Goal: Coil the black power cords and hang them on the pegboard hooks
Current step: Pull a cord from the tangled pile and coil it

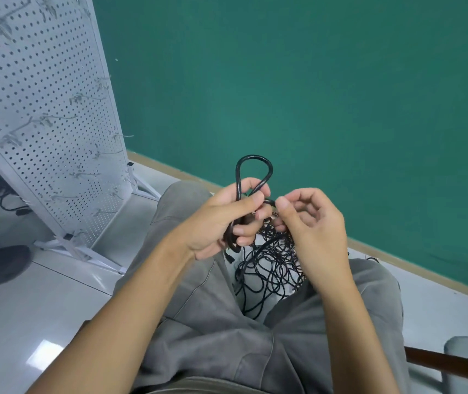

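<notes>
At the upper left of the frame stands the pegboard (pixel 42 109), its hooks (pixel 53 120) bare. At centre the left hand (pixel 221 220) grips a looped cord (pixel 252 177); just right, the right hand (pixel 312 223) pinches its end. Below them lies a tangle of cords (pixel 269 265) between the knees.

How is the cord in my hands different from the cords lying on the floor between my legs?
The cord in hand is gathered into a neat loop that stands up above the left hand, which grips it, while the right hand pinches it; the pile on the floor is a loose tangle that nobody holds. The held cord looks thicker, the pile's strands thinner, perhaps only because they lie farther off. Both are black, and neither hangs on the pegboard yet.
</notes>
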A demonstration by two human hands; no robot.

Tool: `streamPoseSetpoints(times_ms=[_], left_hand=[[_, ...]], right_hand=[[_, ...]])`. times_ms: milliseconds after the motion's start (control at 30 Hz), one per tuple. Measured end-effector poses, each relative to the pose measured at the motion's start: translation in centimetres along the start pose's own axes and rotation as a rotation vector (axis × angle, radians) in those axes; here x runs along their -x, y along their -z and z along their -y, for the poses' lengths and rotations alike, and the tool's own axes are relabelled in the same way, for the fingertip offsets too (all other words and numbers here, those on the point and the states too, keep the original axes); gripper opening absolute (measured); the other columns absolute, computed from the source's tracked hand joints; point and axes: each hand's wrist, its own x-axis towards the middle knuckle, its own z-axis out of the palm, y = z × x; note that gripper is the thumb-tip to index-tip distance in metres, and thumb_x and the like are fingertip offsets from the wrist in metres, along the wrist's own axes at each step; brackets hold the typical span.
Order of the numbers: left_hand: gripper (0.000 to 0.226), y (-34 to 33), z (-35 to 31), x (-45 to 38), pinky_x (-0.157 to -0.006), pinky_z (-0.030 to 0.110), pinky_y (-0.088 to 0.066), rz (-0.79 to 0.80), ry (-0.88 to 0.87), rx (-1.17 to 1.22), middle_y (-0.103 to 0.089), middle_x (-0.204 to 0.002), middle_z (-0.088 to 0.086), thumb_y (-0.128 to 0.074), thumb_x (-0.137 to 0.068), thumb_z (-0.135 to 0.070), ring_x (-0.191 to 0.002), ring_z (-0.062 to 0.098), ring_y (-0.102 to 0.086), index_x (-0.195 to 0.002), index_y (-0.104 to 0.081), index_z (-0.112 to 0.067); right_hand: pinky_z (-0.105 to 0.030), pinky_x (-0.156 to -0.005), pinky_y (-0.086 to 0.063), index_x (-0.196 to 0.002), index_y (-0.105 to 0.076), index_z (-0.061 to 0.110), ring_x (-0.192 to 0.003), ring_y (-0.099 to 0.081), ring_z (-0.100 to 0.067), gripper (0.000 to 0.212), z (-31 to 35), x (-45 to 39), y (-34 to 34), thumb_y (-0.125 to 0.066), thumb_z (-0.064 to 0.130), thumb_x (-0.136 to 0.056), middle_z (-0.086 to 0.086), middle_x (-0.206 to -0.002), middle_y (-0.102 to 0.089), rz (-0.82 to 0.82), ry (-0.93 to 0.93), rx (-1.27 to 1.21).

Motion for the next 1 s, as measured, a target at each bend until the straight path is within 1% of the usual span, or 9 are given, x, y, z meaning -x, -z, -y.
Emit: streamPoseSetpoints(times_ms=[167,300,533,600,700,767,833,900,1000], left_hand=[[0.015,0.7,-0.3,-0.2,-0.054,0.022,-0.033,-0.042,-0.046,0.062,-0.053,-0.079,0.0,-0.046,-0.102,-0.018,-0.054,0.008,-0.034,-0.115,-0.047,-0.011],[0.013,0.6,0.2,-0.3,-0.058,0.024,-0.031,-0.112,-0.063,-0.006,-0.054,-0.078,0.002,-0.049,-0.106,-0.023,-0.056,0.011,-0.035,-0.114,-0.048,-0.012],[0.046,0.4,1.3,-0.9,-0.047,0.02,-0.029,-0.267,-0.031,-0.35,-0.058,-0.07,0.0,-0.05,-0.095,-0.044,-0.045,0.01,-0.035,-0.119,-0.057,-0.005],[0.047,0.2,1.8,-1.0,-0.048,0.021,-0.03,-0.258,-0.032,-0.343,-0.06,-0.075,0.0,-0.051,-0.096,-0.043,-0.047,0.01,-0.038,-0.12,-0.057,-0.003],[0.045,-0.2,2.2,-1.0,-0.048,0.02,-0.033,-0.227,-0.046,-0.318,-0.061,-0.085,0.002,-0.052,-0.096,-0.041,-0.055,0.012,-0.043,-0.12,-0.058,-0.003],[0.055,-0.2,2.3,-1.0,-0.048,0.02,-0.034,-0.195,-0.044,-0.355,-0.061,-0.096,0.02,-0.051,-0.096,-0.042,-0.057,0.011,-0.048,-0.126,-0.054,0.004],[0.06,-0.2,2.3,-0.9,-0.049,0.021,-0.036,-0.143,-0.032,-0.411,-0.065,-0.104,0.027,-0.047,-0.1,-0.044,-0.061,0.013,-0.051,-0.129,-0.052,0.008],[0.054,-0.2,2.4,-0.9,-0.054,0.022,-0.04,-0.084,-0.019,-0.482,-0.073,-0.09,0.012,-0.043,-0.102,-0.045,-0.066,0.016,-0.052,-0.117,-0.059,0.005],[0.034,-0.7,2.6,-0.9,-0.063,0.019,-0.041,-0.097,-0.043,-0.587,-0.065,-0.065,-0.001,-0.043,-0.103,-0.042,-0.062,0.013,-0.052,-0.09,-0.061,-0.017]], right_hand=[[-0.03,-0.088,-0.056,-0.096,-0.067,0.019,-0.095,-0.07,-0.025,0.007,-3.3,0.4,0.6,-0.066,0.013,-0.098,-0.006,-0.098,-0.074,0.105,-0.056,0.159],[-0.028,-0.084,-0.057,-0.097,-0.07,0.014,-0.082,-0.073,-0.018,0.012,-4.1,0.9,0.2,-0.066,0.003,-0.097,-0.008,-0.087,-0.076,0.051,-0.106,0.121],[-0.024,-0.071,-0.058,-0.099,-0.073,0.006,-0.069,-0.072,-0.02,0.01,-1.0,0.8,-0.1,-0.075,0.011,-0.09,-0.011,-0.086,-0.078,-0.125,-0.166,-0.178],[-0.024,-0.067,-0.058,-0.096,-0.075,0.008,-0.065,-0.072,-0.016,0.008,0.0,0.6,-0.3,-0.076,0.012,-0.09,-0.008,-0.085,-0.079,-0.146,-0.153,-0.185],[-0.035,-0.074,-0.063,-0.092,-0.077,0.008,-0.073,-0.077,-0.027,0.007,1.1,0.2,-0.5,-0.077,0.015,-0.09,-0.01,-0.084,-0.079,-0.137,-0.163,-0.174],[-0.039,-0.076,-0.063,-0.085,-0.077,0.007,-0.073,-0.076,-0.03,0.008,1.5,-0.1,-0.8,-0.08,0.015,-0.087,-0.012,-0.079,-0.078,-0.157,-0.163,-0.158],[-0.04,-0.064,-0.059,-0.079,-0.077,0.007,-0.059,-0.069,-0.031,0.012,1.7,-0.5,-0.9,-0.082,0.016,-0.085,-0.011,-0.07,-0.075,-0.176,-0.149,-0.107],[-0.04,-0.051,-0.048,-0.077,-0.075,0.005,-0.044,-0.054,-0.029,0.018,1.7,-0.7,-0.9,-0.083,0.019,-0.085,-0.015,-0.059,-0.066,-0.165,-0.17,-0.09],[-0.037,-0.061,-0.051,-0.078,-0.075,0.006,-0.054,-0.059,-0.024,0.021,1.5,-1.0,-0.7,-0.086,0.024,-0.082,-0.019,-0.065,-0.068,-0.21,-0.223,-0.058]])
